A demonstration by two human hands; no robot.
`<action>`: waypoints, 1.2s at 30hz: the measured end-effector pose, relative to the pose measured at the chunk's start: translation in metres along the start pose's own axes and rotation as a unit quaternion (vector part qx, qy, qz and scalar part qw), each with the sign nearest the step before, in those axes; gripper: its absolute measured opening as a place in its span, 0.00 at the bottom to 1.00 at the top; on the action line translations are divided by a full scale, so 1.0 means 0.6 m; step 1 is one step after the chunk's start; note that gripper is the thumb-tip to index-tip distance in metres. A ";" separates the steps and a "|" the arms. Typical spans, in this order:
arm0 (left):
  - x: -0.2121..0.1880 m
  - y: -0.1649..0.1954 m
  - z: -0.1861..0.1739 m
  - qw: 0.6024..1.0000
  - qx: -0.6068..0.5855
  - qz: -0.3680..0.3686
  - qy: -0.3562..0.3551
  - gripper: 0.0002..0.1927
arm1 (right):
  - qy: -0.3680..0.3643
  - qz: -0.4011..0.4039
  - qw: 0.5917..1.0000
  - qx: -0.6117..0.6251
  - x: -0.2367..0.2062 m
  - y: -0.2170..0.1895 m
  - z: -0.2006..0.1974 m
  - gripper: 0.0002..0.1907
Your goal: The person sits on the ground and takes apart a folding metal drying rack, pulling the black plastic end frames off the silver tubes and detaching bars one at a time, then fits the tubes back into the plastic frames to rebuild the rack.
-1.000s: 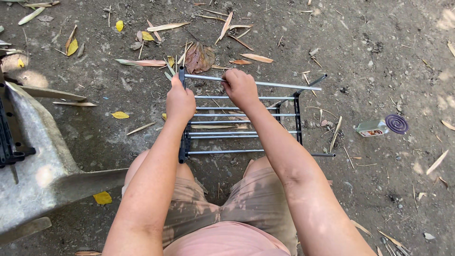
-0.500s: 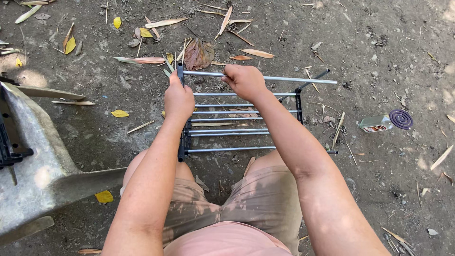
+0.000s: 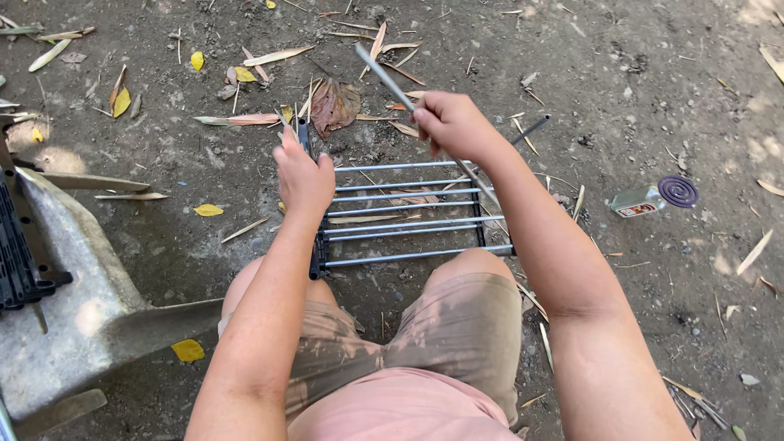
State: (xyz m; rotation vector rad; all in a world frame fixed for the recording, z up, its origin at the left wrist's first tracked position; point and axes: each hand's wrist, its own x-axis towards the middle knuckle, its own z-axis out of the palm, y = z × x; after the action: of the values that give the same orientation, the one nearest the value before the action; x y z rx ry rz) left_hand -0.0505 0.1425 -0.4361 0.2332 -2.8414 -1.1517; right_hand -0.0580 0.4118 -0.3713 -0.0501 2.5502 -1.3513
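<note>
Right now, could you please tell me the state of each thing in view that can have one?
Metal rod: lifted clear of the rack, tilted, gripped in the right hand.
Rack: flat on the dirt, rods lying across black side bars.
Left hand: closed on the rack's left side bar.
Small bottle: lying on its side.
Purple coil: flat on the ground, beside the bottle.

Bare arms, khaki shorts (image 3: 457, 327), pink shirt (image 3: 408, 412).
</note>
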 end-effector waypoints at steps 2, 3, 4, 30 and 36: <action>-0.030 0.006 -0.005 0.969 0.088 0.168 0.157 0.36 | 0.004 -0.019 0.995 0.095 -0.010 -0.026 -0.001 0.10; -0.042 0.015 -0.004 0.929 0.127 0.254 0.236 0.35 | 0.010 -0.034 0.989 0.142 -0.010 -0.040 -0.005 0.10; -0.053 0.024 -0.001 0.940 0.036 0.287 0.180 0.30 | 0.014 -0.049 0.981 0.187 -0.010 -0.053 -0.006 0.10; -0.177 -0.091 -0.181 0.915 -0.349 -0.009 -0.203 0.09 | 0.005 -0.360 0.662 -0.658 -0.352 -0.493 0.083 0.29; -0.185 -0.140 -0.293 0.969 -0.236 0.019 -0.064 0.10 | 0.030 -0.438 0.723 -0.533 -0.362 -0.517 0.055 0.22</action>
State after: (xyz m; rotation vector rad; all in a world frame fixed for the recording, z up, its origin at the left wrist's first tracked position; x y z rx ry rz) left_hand 0.0896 -0.0193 -0.3692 0.0750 -2.5490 -1.8409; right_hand 0.1330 0.2409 -0.0905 -1.5650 3.0488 0.2626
